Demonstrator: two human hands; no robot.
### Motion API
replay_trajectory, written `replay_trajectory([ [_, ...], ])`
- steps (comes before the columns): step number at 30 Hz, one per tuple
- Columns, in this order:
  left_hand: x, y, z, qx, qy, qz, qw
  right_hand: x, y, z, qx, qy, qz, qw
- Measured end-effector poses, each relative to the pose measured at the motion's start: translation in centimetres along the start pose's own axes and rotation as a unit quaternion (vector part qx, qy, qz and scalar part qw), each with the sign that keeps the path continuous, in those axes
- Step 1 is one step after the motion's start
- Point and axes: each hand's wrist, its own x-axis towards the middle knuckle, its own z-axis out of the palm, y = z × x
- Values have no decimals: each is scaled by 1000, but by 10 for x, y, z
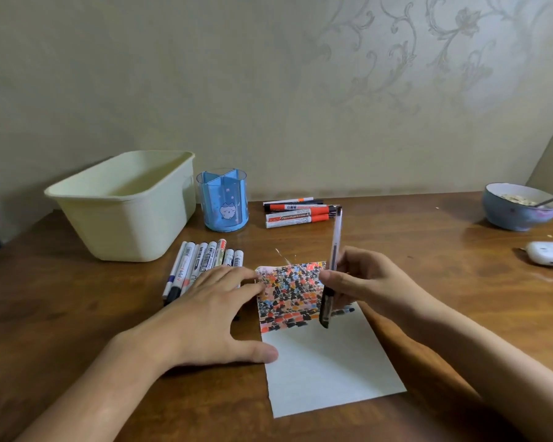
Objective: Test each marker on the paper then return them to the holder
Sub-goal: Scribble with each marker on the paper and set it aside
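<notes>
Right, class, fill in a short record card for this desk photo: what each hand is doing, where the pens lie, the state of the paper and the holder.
left hand: flat, fingers pressing on the paper's left edge
right hand: grips a pen, tip down over the paper
paper: top part covered in black and orange marks, lower part blank
holder: blue, upright, no pens showing in it
near pens: row lying left of the paper
far pens: orange-capped group lying right of the holder

White paper (329,362) bears orange, black and blue dabs; blue holder (224,202); cream bin (125,215); brown wood-grain counter (428,237).
</notes>
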Motion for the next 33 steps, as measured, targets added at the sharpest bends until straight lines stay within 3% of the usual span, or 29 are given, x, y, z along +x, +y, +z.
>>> replay_trajectory([
  [4,2,-3,2,-22,18,5,1000,-4,3,3,16,-13,-14,1000],
  [9,5,5,7,-76,125,68,987,-9,0,9,66,-45,-22,997],
  [13,3,16,13,-93,185,146,967,-13,0,16,103,-27,-50,993],
  [16,-1,25,12,-103,220,160,957,-13,0,17,108,-18,-51,993],
  [28,-1,35,15,-131,236,151,951,-13,-2,22,113,-76,-25,990],
  [33,2,27,17,-130,199,140,961,-14,-2,18,76,-113,-35,990],
])
